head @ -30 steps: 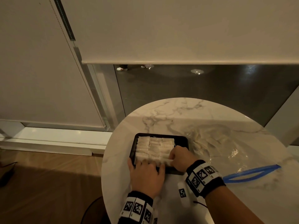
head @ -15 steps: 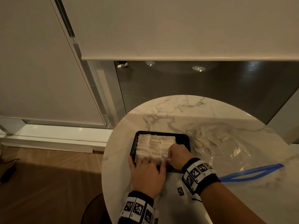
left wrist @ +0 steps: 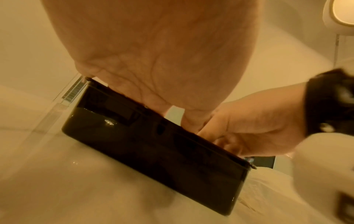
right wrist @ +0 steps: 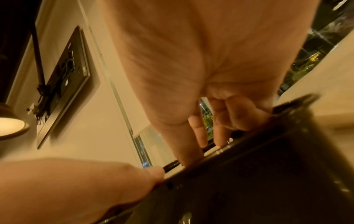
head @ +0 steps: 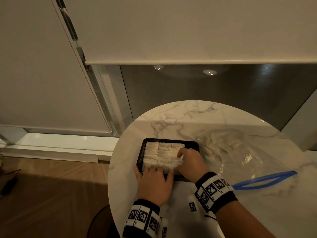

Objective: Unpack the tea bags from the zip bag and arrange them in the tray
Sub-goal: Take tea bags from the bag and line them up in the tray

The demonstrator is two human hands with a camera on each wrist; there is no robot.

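Observation:
A black tray [head: 194,145] sits on the round marble table, packed with rows of white tea bags [head: 160,154]. My left hand [head: 154,178] lies flat across the tray's near edge, its straight fingers resting on the front row of bags. Over the tray's right side, my right hand [head: 189,159] has its fingers bent down among the bags and its thumb on top of them. Its fingertips are hidden, so a pinch cannot be made out. The clear zip bag [head: 240,152] with a blue zip [head: 264,179] lies open to the right. The wrist views show the tray wall [left wrist: 153,151] [right wrist: 268,181].
The marble table [head: 188,117] ends just left of the tray, above a wooden floor [head: 51,186] with a dark cable. A window with a lowered blind [head: 188,31] stands behind the table. Bare tabletop lies beyond the tray.
My right hand has moved from the tray's near right corner farther in over the right column of tea bags. The left hand has stayed on the near edge.

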